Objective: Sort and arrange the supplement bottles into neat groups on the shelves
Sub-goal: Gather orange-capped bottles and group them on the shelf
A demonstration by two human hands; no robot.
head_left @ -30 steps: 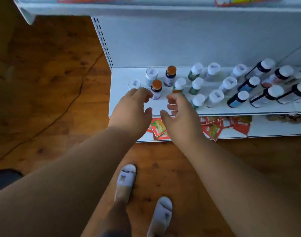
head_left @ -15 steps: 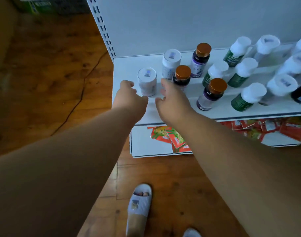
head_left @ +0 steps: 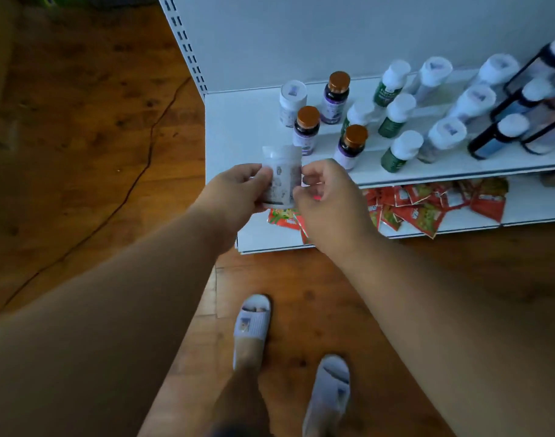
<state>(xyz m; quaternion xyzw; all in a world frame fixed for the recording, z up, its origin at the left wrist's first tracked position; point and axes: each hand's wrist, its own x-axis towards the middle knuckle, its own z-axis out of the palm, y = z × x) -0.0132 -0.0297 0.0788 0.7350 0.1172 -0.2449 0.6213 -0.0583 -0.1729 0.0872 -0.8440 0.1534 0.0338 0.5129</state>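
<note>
I have the white bottle (head_left: 282,176) lifted off the shelf (head_left: 238,127), held in front of its front-left corner. My left hand (head_left: 238,192) grips its left side and my right hand (head_left: 328,197) pinches its right side, so both grips are closed around it. Behind it on the shelf stand three brown-capped bottles (head_left: 307,129), another white bottle (head_left: 292,102), and green bottles (head_left: 400,151) farther right. Red packets (head_left: 427,206) lie on the lower shelf.
</note>
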